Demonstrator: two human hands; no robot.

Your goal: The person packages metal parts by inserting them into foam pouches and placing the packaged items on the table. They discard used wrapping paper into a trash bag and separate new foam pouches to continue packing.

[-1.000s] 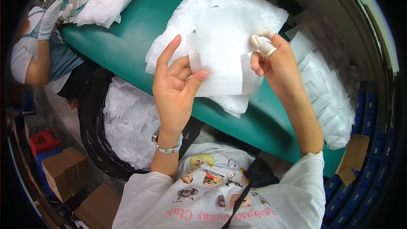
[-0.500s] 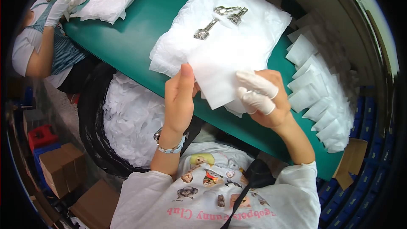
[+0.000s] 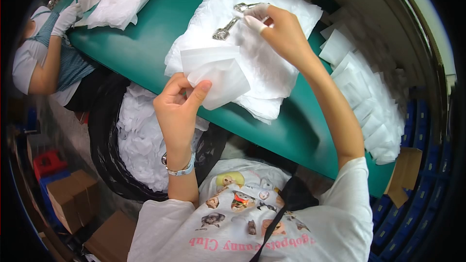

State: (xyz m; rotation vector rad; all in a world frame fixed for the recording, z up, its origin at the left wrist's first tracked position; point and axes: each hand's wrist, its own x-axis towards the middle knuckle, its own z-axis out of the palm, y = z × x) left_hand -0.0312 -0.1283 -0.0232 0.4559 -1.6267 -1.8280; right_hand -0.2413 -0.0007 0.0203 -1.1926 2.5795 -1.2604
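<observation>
Pouch — white, thin, slightly curled — sat in the left hand, pinched at its lower left between thumb and fingers, by the near edge of the white pad on the green table. Whether it touched the pad could not be told. A curved edge below its straight top suggested a mouth partly open. The right hand was over the pad, its covered thumb and finger drawn together beside 2 metal pieces; whether those tips had anything between them could not be told. 1 piece lay with its broad head toward the pouch, the other partly behind the fingers.

For the left, a light pinch at the edge served best — a hard squeeze could have creased the thin material and closed the mouth. For the right, the covered tips, not the bare fingers, belonged on the metal, gripping a narrow stem and lifting straight up, so that nothing dragged on the soft pad or knocked its neighbour. Having the pouch close by made for a short reach between the 2 hands.
</observation>
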